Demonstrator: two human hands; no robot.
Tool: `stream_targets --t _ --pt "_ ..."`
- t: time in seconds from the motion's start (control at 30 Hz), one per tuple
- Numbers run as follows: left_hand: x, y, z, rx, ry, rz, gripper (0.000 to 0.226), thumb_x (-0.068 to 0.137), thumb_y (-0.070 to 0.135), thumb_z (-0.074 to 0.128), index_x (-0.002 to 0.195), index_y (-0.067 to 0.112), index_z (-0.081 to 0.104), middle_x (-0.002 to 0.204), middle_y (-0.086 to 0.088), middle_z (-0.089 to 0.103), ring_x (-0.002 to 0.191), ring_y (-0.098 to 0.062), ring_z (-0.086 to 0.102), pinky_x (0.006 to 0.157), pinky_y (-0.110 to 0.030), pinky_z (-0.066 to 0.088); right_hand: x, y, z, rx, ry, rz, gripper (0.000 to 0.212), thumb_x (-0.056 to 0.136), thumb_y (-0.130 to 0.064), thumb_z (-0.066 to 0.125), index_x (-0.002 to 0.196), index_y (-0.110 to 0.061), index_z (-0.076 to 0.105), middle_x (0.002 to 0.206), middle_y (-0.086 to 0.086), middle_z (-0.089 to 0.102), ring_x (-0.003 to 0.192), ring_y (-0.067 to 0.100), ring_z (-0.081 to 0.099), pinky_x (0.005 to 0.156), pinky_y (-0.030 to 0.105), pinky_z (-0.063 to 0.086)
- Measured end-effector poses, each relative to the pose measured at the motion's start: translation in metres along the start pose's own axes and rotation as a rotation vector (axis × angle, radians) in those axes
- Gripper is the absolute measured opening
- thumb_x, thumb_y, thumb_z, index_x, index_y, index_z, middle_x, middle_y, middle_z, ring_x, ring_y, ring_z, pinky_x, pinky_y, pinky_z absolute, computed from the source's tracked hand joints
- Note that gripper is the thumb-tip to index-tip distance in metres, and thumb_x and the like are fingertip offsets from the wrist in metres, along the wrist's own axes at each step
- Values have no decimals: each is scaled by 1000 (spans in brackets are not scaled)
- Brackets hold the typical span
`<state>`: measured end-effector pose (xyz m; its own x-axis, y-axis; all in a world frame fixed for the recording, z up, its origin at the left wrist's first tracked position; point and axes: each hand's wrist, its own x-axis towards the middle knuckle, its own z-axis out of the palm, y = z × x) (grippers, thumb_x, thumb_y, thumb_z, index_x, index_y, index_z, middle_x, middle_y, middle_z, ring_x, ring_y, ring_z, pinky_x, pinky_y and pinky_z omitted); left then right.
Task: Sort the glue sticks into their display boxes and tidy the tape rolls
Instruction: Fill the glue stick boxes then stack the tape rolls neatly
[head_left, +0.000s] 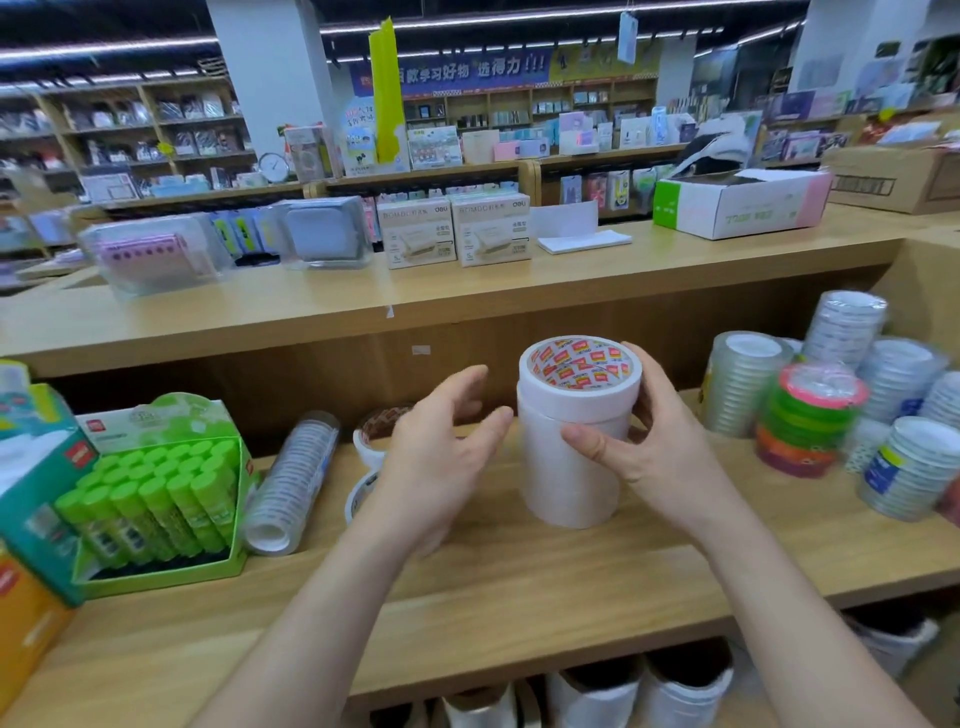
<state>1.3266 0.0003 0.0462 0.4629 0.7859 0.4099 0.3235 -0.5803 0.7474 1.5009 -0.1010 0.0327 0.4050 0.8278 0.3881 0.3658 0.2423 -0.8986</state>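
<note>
Stationery shop, long aisles of stocked racks behind under strip lights. Working surface is a pale wooden shelf set under a higher wooden ledge that carries boxed goods.

Key relation: tall stack of white tape rolls stands upright at mid-shelf, long axis vertical, top roll showing a red-printed core. It sits directly ahead and a little to my right, so the right hand is the nearer one and is already on it. That hand grasps the stack about halfway up, thumb across the front, fingers wrapped round the far right side. Left hand hovers just beside the stack on its left, not touching, fingers loosely spread, holding nothing.

Judgement: the stack is several loose rolls, top one slightly off-centre. Any slide or lift likely needs the left palm closing in from the left to keep the column from shearing.

Left of the hands:
- clear-wrapped sleeve of tape rolls lying on its side, axis running front to back
- a couple of loose white rolls partly hidden behind the left hand
- lime-green glue sticks packed upright-tilted in their green cardboard display box, touching a teal carton

Right of the stack: columns of clear tape rolls and a stack of bright coloured rolls, close together. Open shelf lies between them and the white stack.
</note>
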Motion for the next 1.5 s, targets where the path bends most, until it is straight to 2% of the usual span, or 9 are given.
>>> stream_targets --t 0.13,0.27,0.43,0.6,0.77,0.9,1.17,1.3,1.5 --pt "13 -39 -25 645 -179 1 34 94 46 38 110 33 65 111 11 62 111 -17 54 94 -38 46 -2 0 8 30 69 -5 72 59 -43 82 122 -40 49 111 -31 63 108 -11 56 88 13 47" --pt "20 -51 -18 905 -459 -222 50 98 53 24 105 28 67 109 -1 63 113 -28 52 110 -48 28 -2 -1 12 41 114 10 80 56 -46 84 127 -33 51 115 -23 64 109 -6 57 94 27 50" --pt "16 -49 -18 720 -195 -97 31 98 31 42 95 26 72 101 2 69 105 -22 57 113 -47 24 -1 -1 10 53 106 43 85 53 -48 85 129 -32 51 117 -20 64 109 -5 57 93 28 51" --pt "-22 -22 -32 534 100 411 24 80 -2 67 90 18 75 93 6 69 84 -18 65 68 -32 54 0 -2 9 79 80 48 83 54 -37 86 129 -28 52 116 -17 65 106 -6 59 84 16 50" --pt "-33 36 -50 297 248 636 38 78 0 58 109 23 56 99 26 49 89 -3 53 82 -17 39 1 -1 8 109 51 35 78 58 -27 90 127 -24 54 115 -12 68 104 -4 62 82 14 50" --pt "-10 73 -33 362 133 722 44 80 11 50 122 20 58 103 14 61 98 -11 53 90 -31 39 2 0 8 96 29 34 79 57 -38 89 128 -29 54 115 -12 68 108 1 62 89 26 50" --pt "6 50 -9 142 -106 504 48 88 22 60 136 26 53 134 9 51 128 -6 44 105 -19 34 -3 -2 -11 77 -64 45 83 61 -43 87 133 -40 45 125 -25 59 118 -6 52 101 32 46" --pt "9 31 -4 -170 -174 73 96 65 57 79 146 32 34 148 15 41 134 0 38 111 -32 35 1 -11 -22 172 -17 -5 97 67 -55 80 147 -31 30 134 -31 47 125 -12 44 108 33 38" --pt "5 33 9 -339 -184 147 58 77 31 78 131 28 54 125 12 64 119 -8 57 103 -40 45 7 -21 -14 145 -18 -46 47 68 -32 72 109 -42 52 100 -35 66 106 -11 59 86 9 45"
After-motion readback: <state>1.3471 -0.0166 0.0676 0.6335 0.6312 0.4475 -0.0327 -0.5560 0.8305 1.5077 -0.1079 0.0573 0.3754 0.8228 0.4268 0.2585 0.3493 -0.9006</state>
